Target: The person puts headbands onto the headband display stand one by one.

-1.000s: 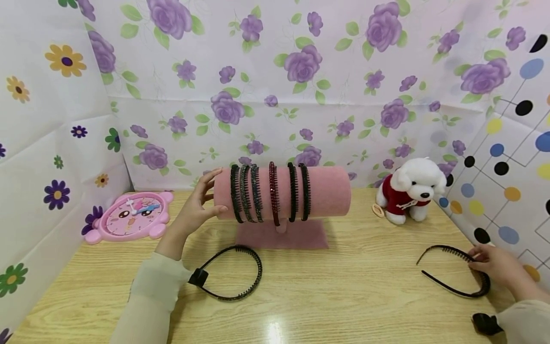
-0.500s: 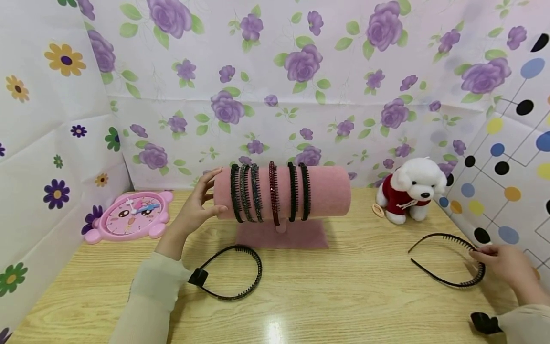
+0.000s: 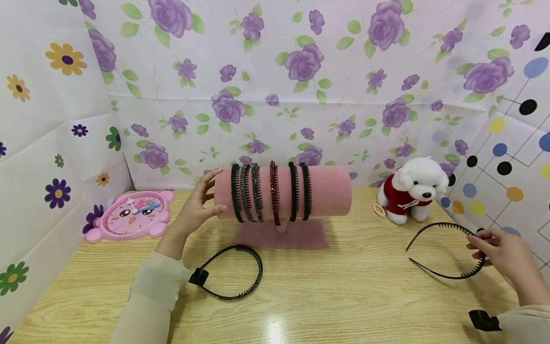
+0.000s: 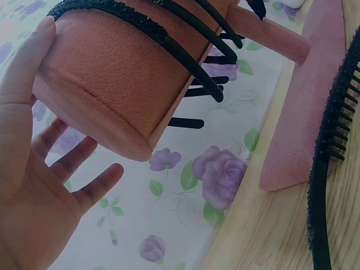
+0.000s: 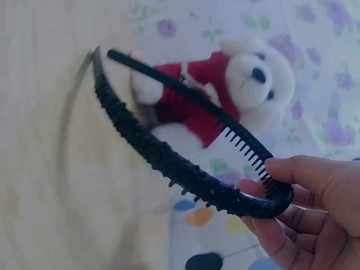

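Observation:
In the head view, my left hand (image 3: 195, 203) holds the left end of a pink padded headband stand (image 3: 331, 191), thumb in front and fingers at the back. The left wrist view shows several of those fingers spread apart beside the roll's end (image 4: 95, 132). Black, glittery and red headbands (image 3: 275, 193) hang on the roll. At the far right, my right hand (image 3: 509, 255) pinches a black toothed headband (image 3: 447, 276) by its curved middle, raised above the table. Its open ends point left; a bumpy, beaded outer surface shows in the right wrist view (image 5: 163, 154).
Another dark headband (image 3: 259, 272) lies on the wooden table (image 3: 343, 296), near my left sleeve. A pink clock (image 3: 133, 217) is at the left. The white toy dog (image 3: 414, 191) in red sits at the back right. Patterned sheets enclose the table's back and sides.
My right hand has lifted the black headband up off the table, moving it away from the front edge. My left hand and the stand have stayed in place.

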Action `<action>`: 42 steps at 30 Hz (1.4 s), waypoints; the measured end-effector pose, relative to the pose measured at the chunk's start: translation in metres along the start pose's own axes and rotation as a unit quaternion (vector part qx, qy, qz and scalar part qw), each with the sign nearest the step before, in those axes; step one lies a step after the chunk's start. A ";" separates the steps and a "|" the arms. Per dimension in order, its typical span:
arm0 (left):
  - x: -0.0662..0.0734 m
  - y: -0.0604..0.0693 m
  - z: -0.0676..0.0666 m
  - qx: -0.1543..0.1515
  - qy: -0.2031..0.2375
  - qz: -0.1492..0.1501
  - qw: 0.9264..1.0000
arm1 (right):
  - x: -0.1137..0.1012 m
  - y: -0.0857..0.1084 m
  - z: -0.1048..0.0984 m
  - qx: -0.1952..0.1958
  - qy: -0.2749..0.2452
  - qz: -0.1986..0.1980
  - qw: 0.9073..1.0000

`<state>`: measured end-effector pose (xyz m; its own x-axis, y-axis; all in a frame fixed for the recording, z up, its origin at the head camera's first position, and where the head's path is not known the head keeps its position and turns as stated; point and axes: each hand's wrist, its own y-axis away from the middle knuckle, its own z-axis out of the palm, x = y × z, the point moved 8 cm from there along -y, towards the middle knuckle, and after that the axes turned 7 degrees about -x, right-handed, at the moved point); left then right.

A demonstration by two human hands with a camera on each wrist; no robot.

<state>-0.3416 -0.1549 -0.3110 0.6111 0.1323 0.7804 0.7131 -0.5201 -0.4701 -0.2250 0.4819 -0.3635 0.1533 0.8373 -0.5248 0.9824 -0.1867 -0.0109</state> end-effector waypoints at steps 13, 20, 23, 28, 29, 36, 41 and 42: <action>-0.002 0.000 0.000 -0.003 0.002 0.000 1.000 | -0.061 0.003 -0.020 -0.019 0.024 -0.031 0.999; -0.003 0.001 0.000 -0.003 0.007 -0.002 1.000 | -0.090 0.002 -0.031 -0.032 0.062 -0.043 0.997; -0.003 0.000 0.000 -0.003 0.006 -0.003 1.000 | -0.101 0.001 -0.035 -0.028 0.077 -0.057 0.995; -0.002 0.000 -0.001 -0.002 0.004 -0.002 1.000 | -0.118 -0.004 -0.038 -0.028 0.088 -0.077 0.993; -0.002 0.000 -0.001 -0.003 0.003 -0.002 1.000 | -0.122 -0.005 -0.039 -0.027 0.090 -0.079 0.992; -0.002 0.000 -0.001 -0.004 0.002 0.001 1.000 | -0.152 -0.013 -0.038 -0.032 0.092 -0.092 0.991; -0.001 0.000 -0.001 -0.002 0.002 -0.001 1.000 | -0.178 -0.021 -0.032 -0.049 0.089 -0.115 0.988; -0.001 0.000 0.000 -0.002 0.002 -0.002 1.000 | -0.184 -0.023 -0.030 -0.049 0.090 -0.116 0.988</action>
<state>-0.3426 -0.1551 -0.3114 0.6075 0.1308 0.7835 0.7139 -0.5224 -0.4664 -0.2721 0.3481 -0.2409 -0.0702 0.9308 -0.3587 0.9975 0.0648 -0.0268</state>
